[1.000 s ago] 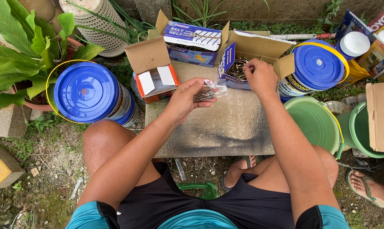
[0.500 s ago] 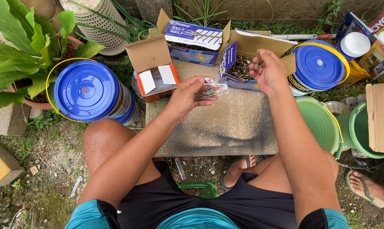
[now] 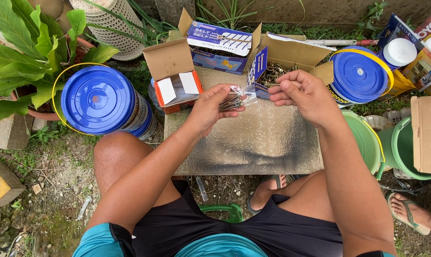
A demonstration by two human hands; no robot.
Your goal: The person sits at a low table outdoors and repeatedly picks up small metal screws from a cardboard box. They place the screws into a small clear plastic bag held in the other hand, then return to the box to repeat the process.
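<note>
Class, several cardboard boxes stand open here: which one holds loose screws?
The brown box by the right hand, beside the right-side blue-lidded bucket; the orange-edged box shows none.

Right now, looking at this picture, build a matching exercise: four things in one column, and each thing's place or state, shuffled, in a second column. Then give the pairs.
Things:
1. left hand
2. right hand
3. blue-lidded bucket
4. orange box

Places or states:
A. open, beside the slab's left corner
B. holds a clear bag of screws
C. lifted, fingers pinched, by the screw box
D. beside the left knee

Pairs: 1-B, 2-C, 3-D, 4-A
</note>
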